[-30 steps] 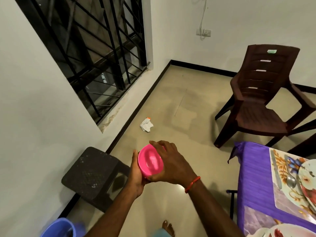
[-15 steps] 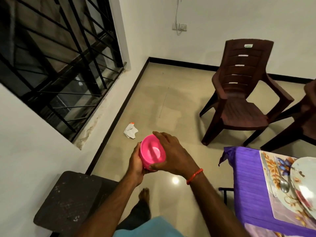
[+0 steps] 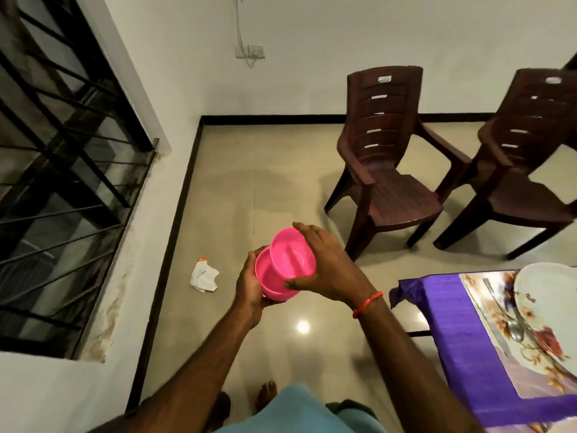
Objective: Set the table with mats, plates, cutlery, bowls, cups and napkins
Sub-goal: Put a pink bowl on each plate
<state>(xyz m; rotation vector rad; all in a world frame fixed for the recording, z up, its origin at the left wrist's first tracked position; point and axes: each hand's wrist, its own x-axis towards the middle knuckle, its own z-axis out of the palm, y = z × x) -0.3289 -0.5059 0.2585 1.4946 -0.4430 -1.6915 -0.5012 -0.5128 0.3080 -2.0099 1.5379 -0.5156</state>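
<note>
I hold two pink plastic bowls in front of me, above the floor. My right hand (image 3: 331, 267) grips the upper pink bowl (image 3: 292, 251) by its rim and tilts it up out of the lower pink bowl (image 3: 271, 281). My left hand (image 3: 249, 285) cups the lower bowl from the left and beneath. At the right edge stands the table under a purple cloth (image 3: 452, 335). On it lie a floral mat (image 3: 487, 310), a white floral plate (image 3: 549, 310) and a spoon (image 3: 515, 331) beside a knife.
Two brown plastic chairs, the nearer chair (image 3: 387, 170) and a second chair (image 3: 527, 164), stand on the tiled floor beyond the table. A crumpled paper scrap (image 3: 203, 275) lies by the black skirting. A barred window (image 3: 62, 170) fills the left wall. My bare feet show below.
The two bowls were nested as one; now my right hand has lifted the upper bowl partly out of the lower one. My view has swung right, away from the dark stool.
</note>
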